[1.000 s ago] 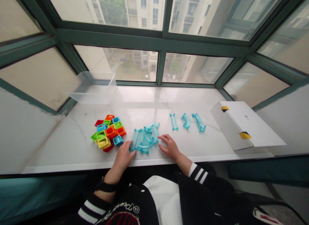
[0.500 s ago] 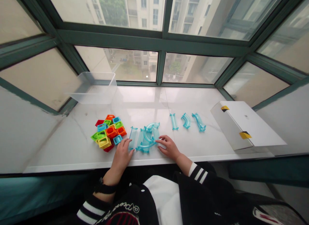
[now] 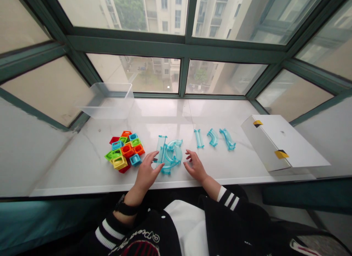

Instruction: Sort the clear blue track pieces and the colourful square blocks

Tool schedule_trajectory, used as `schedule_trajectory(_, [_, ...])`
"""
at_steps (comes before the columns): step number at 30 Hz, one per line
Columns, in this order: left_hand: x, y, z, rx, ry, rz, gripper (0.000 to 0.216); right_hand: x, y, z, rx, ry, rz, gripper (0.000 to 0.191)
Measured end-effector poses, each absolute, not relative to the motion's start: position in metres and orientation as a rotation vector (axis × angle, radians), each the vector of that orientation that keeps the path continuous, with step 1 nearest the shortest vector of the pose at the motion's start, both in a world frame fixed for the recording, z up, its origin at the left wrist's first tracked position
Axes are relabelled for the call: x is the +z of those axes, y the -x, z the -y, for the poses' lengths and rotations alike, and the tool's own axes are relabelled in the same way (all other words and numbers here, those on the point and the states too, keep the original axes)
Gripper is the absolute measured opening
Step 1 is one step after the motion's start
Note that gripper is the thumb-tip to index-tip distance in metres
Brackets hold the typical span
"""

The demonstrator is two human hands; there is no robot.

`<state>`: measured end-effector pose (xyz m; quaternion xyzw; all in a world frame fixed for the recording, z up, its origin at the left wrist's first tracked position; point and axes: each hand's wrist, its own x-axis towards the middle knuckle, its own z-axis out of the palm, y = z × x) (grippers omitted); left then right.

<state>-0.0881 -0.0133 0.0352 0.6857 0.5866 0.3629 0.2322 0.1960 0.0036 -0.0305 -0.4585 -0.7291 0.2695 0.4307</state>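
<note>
My left hand has thumb and fingers around the lower end of a straight, see-through blue track piece. That piece lies against or over the left side of a cluster of blue track pieces, which includes curved ones. My fingers partly hide where they meet. Just right of the cluster, my right hand is open with its fingers apart, touching nothing. To the left of my left hand is a pile of red, orange, yellow, green and blue plastic blocks.
Farther right lie a short straight track, a curved track and a wavy track. A clear plastic bin stands at the back left. At right is a white box with yellow-black tape. Windows border the white ledge.
My left hand has moved right, bringing the straight track piece from beside the cluster onto or against it. My right hand has drawn slightly right, away from the cluster.
</note>
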Motion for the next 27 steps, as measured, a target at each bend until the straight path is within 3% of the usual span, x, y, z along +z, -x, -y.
schedule_trajectory(4, [0.048, 0.051, -0.008, 0.938, -1.839, -1.426, 0.049, -0.008, -0.196, -0.004, 0.632, 1.106, 1.828, 0.064])
schedule_trajectory(11, [0.054, -0.017, -0.046, 0.917, -1.746, -1.306, 0.048, 0.029, -0.206, -0.009, 0.563, 1.138, 1.807, 0.037])
schedule_trajectory(27, [0.039, -0.089, -0.046, 0.927, -1.549, -1.022, 0.070, 0.021, -0.265, -0.031, 0.312, 1.426, 1.664, 0.026])
